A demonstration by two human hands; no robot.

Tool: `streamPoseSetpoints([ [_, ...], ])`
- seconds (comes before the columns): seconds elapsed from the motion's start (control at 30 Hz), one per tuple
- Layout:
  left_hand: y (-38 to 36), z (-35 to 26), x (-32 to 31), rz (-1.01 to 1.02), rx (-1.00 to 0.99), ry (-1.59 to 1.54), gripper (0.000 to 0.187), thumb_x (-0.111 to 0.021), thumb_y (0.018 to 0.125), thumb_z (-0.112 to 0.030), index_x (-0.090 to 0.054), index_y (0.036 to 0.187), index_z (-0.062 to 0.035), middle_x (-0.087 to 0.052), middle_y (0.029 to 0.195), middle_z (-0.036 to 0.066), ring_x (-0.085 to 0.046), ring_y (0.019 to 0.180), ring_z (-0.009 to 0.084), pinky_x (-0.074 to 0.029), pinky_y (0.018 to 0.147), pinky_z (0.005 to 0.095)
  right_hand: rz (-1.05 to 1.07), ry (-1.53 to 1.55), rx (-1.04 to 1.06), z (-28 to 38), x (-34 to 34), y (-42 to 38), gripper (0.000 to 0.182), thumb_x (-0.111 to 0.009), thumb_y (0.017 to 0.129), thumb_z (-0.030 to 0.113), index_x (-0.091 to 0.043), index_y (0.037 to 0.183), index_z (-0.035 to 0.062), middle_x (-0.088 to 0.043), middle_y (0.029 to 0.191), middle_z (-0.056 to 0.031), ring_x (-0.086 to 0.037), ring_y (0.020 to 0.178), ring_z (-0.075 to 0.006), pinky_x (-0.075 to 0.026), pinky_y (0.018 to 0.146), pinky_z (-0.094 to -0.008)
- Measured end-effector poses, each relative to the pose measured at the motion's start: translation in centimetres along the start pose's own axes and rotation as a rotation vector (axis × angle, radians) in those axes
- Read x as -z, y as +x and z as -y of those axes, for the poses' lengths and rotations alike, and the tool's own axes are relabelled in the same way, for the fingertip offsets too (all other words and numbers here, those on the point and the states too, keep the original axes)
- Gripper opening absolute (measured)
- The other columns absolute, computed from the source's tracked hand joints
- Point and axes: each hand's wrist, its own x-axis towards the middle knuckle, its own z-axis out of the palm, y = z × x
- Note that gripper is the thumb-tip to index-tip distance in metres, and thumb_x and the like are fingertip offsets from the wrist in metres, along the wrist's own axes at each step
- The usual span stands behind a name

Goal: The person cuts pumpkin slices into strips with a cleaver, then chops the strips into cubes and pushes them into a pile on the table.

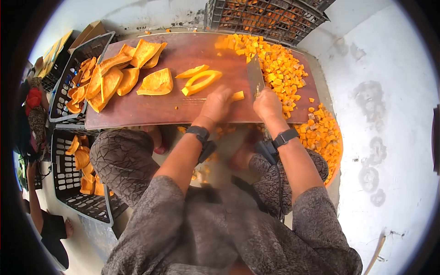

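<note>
My right hand [268,104] is closed round the handle of a broad-bladed kitchen knife [255,73], its blade pointing away from me over the reddish-brown board [197,52]. To its left, my left hand [215,106] grips a strip of pumpkin [238,96]; one orange end sticks out toward the knife, and the fingers hide the rest. Just beyond that hand lie a curved pumpkin piece [201,82] and a thin slice [192,71]. A larger pumpkin slab [156,82] rests further left. Diced pumpkin [279,68] covers the board's right side, beside the blade.
Large pumpkin slabs [110,80] are heaped at the board's left end. Black crates [82,208] with more pieces stand on the left. Below the board's right edge, an orange-rimmed container [338,160] holds cubes. Stacked crates [270,18] stand behind; another person's arm [34,197] shows far left.
</note>
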Motion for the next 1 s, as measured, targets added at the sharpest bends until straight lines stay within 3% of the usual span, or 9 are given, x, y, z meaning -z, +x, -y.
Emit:
streamPoseSetpoints([
  [0.1, 0.7, -0.1, -0.7, 0.006, 0.006, 0.005, 0.01, -0.062, 0.081, -0.005, -0.062, 0.091, -0.0049, -0.059, 0.096, 0.015, -0.058, 0.095, 0.0397, -0.05, 0.081, 0.0461, 0.028, -0.051, -0.003, -0.4, 1.4, -0.8, 0.019, -0.052, 0.088, 0.012, -0.059, 0.097, -0.0025, -0.066, 0.091, -0.0293, -0.065, 0.089, -0.0443, -0.052, 0.079, -0.0505],
  [0.2, 1.0, -0.2, -1.1, 0.002, -0.003, -0.035, 0.009, -0.062, 0.081, -0.005, -0.062, 0.09, -0.0055, -0.059, 0.097, 0.015, -0.059, 0.094, 0.0395, -0.05, 0.081, 0.046, 0.039, -0.039, 0.028, 0.6, 1.7, -2.2, 0.022, -0.055, 0.086, 0.015, -0.067, 0.097, -0.0007, -0.068, 0.094, -0.0246, -0.067, 0.09, -0.0412, -0.053, 0.078, -0.0501],
  [0.27, 1.3, -0.3, -1.3, -0.007, -0.018, -0.085, 0.009, -0.062, 0.081, -0.005, -0.062, 0.09, -0.0057, -0.059, 0.097, 0.015, -0.059, 0.094, 0.0394, -0.05, 0.081, 0.0459, 0.074, -0.098, 0.069, 0.6, 1.0, -2.6, 0.018, -0.052, 0.088, 0.012, -0.058, 0.091, -0.0042, -0.065, 0.087, -0.0302, -0.065, 0.087, -0.0452, -0.051, 0.077, -0.0512],
  [0.43, 1.5, 0.2, -1.6, 0.019, -0.027, -0.034, 0.01, -0.061, 0.08, -0.005, -0.062, 0.09, -0.0051, -0.06, 0.094, 0.016, -0.06, 0.092, 0.0392, -0.051, 0.079, 0.0447, 0.124, -0.072, 0.101, 0.8, 0.0, -2.5, 0.018, -0.053, 0.086, 0.011, -0.059, 0.093, -0.0047, -0.066, 0.086, -0.0297, -0.065, 0.088, -0.0442, -0.052, 0.078, -0.0513],
  [0.73, 0.8, -0.6, -0.4, -0.053, -0.028, -0.097, 0.022, -0.062, 0.082, -0.004, -0.065, 0.104, -0.0063, -0.062, 0.1, 0.018, -0.061, 0.092, 0.0377, -0.051, 0.08, 0.0434, 0.012, -0.016, 0.012, -0.4, -1.3, 0.0, 0.02, -0.054, 0.086, 0.015, -0.06, 0.093, -0.0036, -0.067, 0.089, -0.0275, -0.065, 0.089, -0.0443, -0.052, 0.078, -0.0503],
  [0.8, 0.5, -0.7, 0.7, -0.088, 0.019, -0.123, 0.024, -0.063, 0.083, -0.004, -0.064, 0.107, -0.0063, -0.061, 0.101, 0.018, -0.061, 0.092, 0.0373, -0.051, 0.081, 0.0433, -0.132, 0.044, 0.003, -1.6, -1.0, -0.2, 0.021, -0.054, 0.087, 0.016, -0.06, 0.092, -0.0031, -0.066, 0.084, -0.0284, -0.065, 0.084, -0.0454, -0.052, 0.075, -0.0511],
  [0.87, -0.1, 0.3, 1.8, -0.133, 0.004, 0.011, 0.027, -0.064, 0.082, -0.003, -0.063, 0.109, -0.0051, -0.061, 0.103, 0.02, -0.062, 0.091, 0.0373, -0.052, 0.08, 0.0433, -0.078, 0.031, -0.043, -1.8, -0.4, -1.0, 0.02, -0.054, 0.085, 0.015, -0.061, 0.094, -0.0016, -0.068, 0.092, -0.0249, -0.067, 0.088, -0.041, -0.053, 0.075, -0.0503],
  [1.0, -0.5, 1.7, 3.3, -0.159, 0.032, 0.034, 0.022, -0.067, 0.081, -0.005, -0.065, 0.102, -0.0032, -0.062, 0.099, 0.019, -0.064, 0.084, 0.0364, -0.053, 0.075, 0.042, -0.145, 0.059, 0.073, -1.4, -1.0, -2.3, 0.02, -0.055, 0.087, 0.016, -0.058, 0.088, -0.0035, -0.065, 0.081, -0.0294, -0.065, 0.081, -0.0456, -0.052, 0.073, -0.0521],
])
